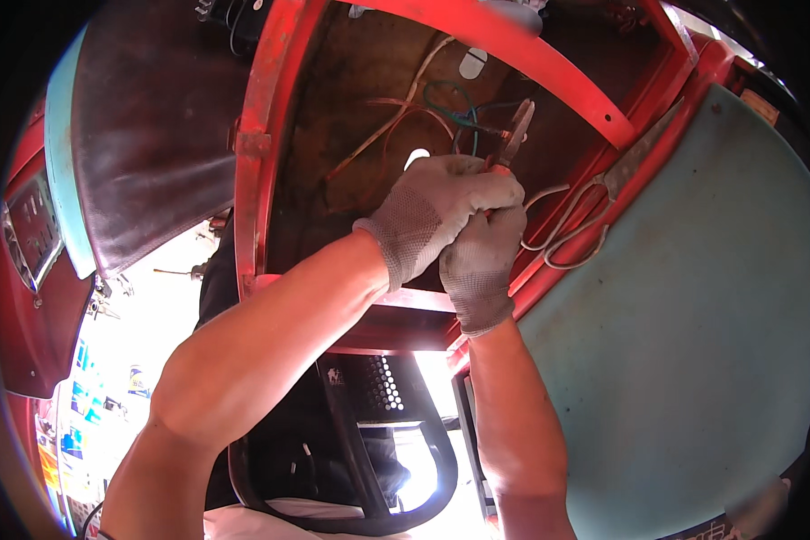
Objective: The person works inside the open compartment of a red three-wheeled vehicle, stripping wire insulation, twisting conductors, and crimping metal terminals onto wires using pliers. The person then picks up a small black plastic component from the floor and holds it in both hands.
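Both my hands wear grey knit gloves and meet inside a red metal frame [259, 202]. My left hand [432, 209] is closed at the handle end of a pair of pliers [517, 135] with red grips. My right hand [484, 265] is closed just below and against it, also at the handles; the fingers overlap, so the exact grip of each is partly hidden. The pliers' metal jaws point up and away. A green wire [454, 115] runs to the jaws, with a copper-coloured bit beside them. Thin red wires [405, 106] and a pale cable [414, 85] lie behind.
A brown panel [333, 117] with oval holes backs the frame. Loose grey cable [567, 243] loops by the right rail. A large teal panel [684, 315] fills the right side; a dark padded cover [157, 135] hangs left. Below my arms sits a black tubular bar [441, 468].
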`<state>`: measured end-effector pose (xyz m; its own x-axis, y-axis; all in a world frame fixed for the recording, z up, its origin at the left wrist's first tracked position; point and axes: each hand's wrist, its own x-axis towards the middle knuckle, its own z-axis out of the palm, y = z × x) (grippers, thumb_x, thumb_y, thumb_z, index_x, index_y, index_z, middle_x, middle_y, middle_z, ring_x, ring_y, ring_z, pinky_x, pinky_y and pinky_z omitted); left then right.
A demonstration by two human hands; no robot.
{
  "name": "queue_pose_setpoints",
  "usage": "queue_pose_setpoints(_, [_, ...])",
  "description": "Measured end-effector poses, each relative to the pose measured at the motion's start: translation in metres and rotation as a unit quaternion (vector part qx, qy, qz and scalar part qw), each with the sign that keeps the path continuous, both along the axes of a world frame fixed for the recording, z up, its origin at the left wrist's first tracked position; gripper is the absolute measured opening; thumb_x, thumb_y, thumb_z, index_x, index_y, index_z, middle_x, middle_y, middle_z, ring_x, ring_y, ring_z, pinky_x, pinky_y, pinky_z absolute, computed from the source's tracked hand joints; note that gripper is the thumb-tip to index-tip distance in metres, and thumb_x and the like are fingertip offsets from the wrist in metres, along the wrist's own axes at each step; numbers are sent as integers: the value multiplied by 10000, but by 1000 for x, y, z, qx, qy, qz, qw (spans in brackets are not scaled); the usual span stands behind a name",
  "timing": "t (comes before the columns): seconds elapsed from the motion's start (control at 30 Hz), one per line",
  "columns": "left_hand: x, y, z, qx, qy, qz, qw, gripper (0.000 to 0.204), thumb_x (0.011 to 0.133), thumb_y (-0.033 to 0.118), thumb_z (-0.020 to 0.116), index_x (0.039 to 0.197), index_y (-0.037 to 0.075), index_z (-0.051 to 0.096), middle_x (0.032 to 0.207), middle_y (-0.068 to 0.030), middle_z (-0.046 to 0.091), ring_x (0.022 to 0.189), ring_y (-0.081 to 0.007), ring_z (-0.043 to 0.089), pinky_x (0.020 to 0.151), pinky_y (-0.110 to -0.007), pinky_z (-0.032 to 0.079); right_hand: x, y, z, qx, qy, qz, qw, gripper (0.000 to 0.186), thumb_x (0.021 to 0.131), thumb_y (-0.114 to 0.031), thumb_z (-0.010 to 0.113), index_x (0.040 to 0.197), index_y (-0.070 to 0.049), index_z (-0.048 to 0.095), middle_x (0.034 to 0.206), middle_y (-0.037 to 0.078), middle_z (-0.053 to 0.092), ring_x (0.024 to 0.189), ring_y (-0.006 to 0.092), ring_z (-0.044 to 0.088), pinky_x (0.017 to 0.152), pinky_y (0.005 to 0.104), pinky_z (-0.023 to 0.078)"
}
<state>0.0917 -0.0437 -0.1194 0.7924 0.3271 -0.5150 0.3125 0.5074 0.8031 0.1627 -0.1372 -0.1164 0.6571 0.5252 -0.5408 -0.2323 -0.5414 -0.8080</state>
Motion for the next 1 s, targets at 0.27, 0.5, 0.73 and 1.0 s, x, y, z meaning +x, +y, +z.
queue_pose_setpoints(0.27, [6, 38, 16, -152, 158, -48, 975, 390, 973, 324, 693, 1132, -33, 699, 1026, -95, 685, 921, -151, 646, 827, -292, 514, -10, 9, 8, -15, 104, -65, 992, 208, 950, -57, 610, 1145, 15, 613, 914, 72, 672, 808, 138, 631, 721, 327, 526])
queue_pose_setpoints(0.5, [7, 59, 39, 289, 46, 62, 954, 299, 968, 24, 645, 1264, 15, 687, 1147, -134, 701, 967, -227, 693, 849, -345, 591, 10, 28, 50, -82, 128, -27, 988, 245, 915, -107, 560, 1138, -6, 548, 759, 38, 559, 631, 122, 553, 554, 321, 471])
queue_pose_setpoints(0.73, [24, 66, 31, -54, 84, 52, 994, 265, 997, -1, 605, 1241, -33, 705, 1009, -102, 760, 835, -122, 724, 749, -279, 598, 32, 25, 63, -65, 125, 65, 988, 437, 879, -63, 531, 1311, 2, 530, 855, 51, 559, 675, 109, 514, 589, 305, 464])
queue_pose_setpoints(1.0, [25, 63, 22, -4, 105, 6, 994, 233, 1017, 32, 635, 1221, -38, 722, 1006, -78, 764, 795, -105, 726, 692, -263, 620, 32, 20, 73, -82, 43, 158, 983, 261, 913, -25, 534, 1168, -8, 588, 936, 56, 553, 772, 105, 499, 670, 275, 457])
